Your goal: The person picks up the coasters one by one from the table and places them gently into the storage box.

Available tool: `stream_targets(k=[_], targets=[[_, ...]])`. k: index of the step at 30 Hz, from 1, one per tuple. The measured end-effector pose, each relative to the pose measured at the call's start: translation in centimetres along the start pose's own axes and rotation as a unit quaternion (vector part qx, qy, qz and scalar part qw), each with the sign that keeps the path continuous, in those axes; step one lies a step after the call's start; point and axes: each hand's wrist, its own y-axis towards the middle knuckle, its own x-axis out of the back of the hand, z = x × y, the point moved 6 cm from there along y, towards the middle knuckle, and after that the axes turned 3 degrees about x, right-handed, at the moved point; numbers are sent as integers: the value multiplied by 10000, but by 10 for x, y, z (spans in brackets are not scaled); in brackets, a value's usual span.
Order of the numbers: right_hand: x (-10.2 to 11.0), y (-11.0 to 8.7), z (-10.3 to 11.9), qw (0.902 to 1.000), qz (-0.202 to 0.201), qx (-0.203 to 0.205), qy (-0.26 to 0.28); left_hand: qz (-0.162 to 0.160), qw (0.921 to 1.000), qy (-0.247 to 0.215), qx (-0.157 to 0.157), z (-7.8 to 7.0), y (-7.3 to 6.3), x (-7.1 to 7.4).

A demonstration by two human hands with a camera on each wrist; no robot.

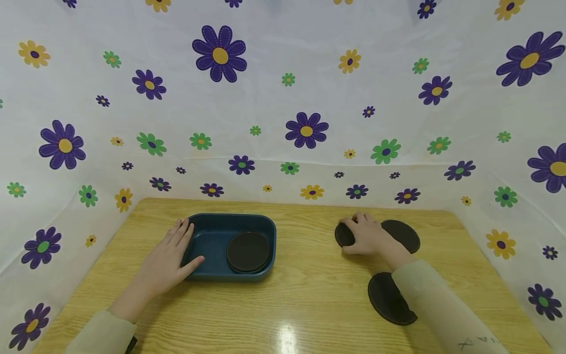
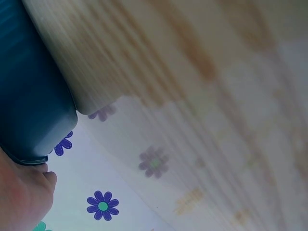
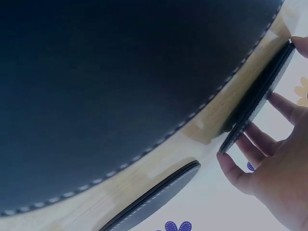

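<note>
My left hand (image 1: 170,258) lies with straight fingers over the left rim of a dark blue rectangular tray (image 1: 212,276), its thumb reaching across the near left corner. In the left wrist view, part of the hand (image 2: 24,197) meets the edge of the tray (image 2: 36,96). Inside the tray, at its right, sits a round black coaster (image 1: 248,251). Over to the right, my right hand (image 1: 363,236) grips another round black coaster (image 1: 344,235) by its edge. The right wrist view shows fingers and thumb spread around the rim of that gripped coaster (image 3: 260,96).
Behind the right hand lies a black coaster (image 1: 404,235). Another coaster (image 1: 386,300) is nearer the front, partly covered by the right sleeve; light stitching runs round a large near coaster (image 3: 120,86). A white flowered cloth (image 1: 265,98) encloses the wooden table (image 1: 309,280).
</note>
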Motion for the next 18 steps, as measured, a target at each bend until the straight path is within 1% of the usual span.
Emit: stream_targets(k=[4, 8, 12, 18], targets=[[3, 3, 3, 10000, -29, -51, -63, -6, 10000, 6, 12, 0, -1, 1], [12, 5, 13, 9998, -156, 13, -84, -28, 10000, -23, 3, -1, -1, 1], [24, 7, 27, 9990, -318, 225, -203, -48, 10000, -45, -14, -1, -1, 2], [34, 11, 45, 9967, -547, 494, -340, -48, 10000, -35, -15, -1, -1, 0]])
